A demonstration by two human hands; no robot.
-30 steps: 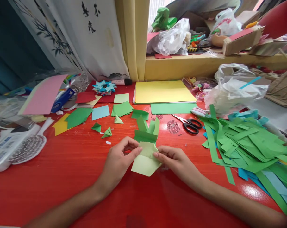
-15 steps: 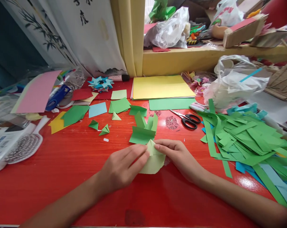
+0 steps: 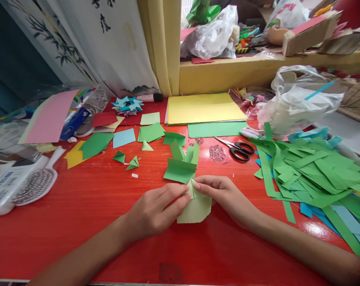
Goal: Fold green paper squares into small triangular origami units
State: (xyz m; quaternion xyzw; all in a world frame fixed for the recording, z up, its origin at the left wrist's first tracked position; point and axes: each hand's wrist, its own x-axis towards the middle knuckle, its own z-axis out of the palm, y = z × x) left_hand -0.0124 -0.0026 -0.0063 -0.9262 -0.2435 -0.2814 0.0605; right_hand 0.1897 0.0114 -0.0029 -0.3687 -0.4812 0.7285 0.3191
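Note:
A pale green piece of folded paper [image 3: 196, 206] lies on the red table [image 3: 87, 210] in front of me. My left hand [image 3: 156, 208] presses its fingertips on the paper's left edge, fingers together. From the right, my right hand [image 3: 223, 195] pinches the folded tip at the paper's top. Just beyond the hands lie several darker green paper pieces [image 3: 180, 165].
Black-handled scissors [image 3: 237, 150] lie right of centre. A heap of green and blue paper strips [image 3: 310, 174] fills the right side. Yellow and green sheets [image 3: 203, 109], small folded triangles [image 3: 132, 163], a hairbrush [image 3: 33, 184] and plastic bags [image 3: 295, 105] surround the work area.
Both hands closed in on the pale green paper's top, folding its upper flaps inward into a point. The paper lies lower and flatter on the table than before.

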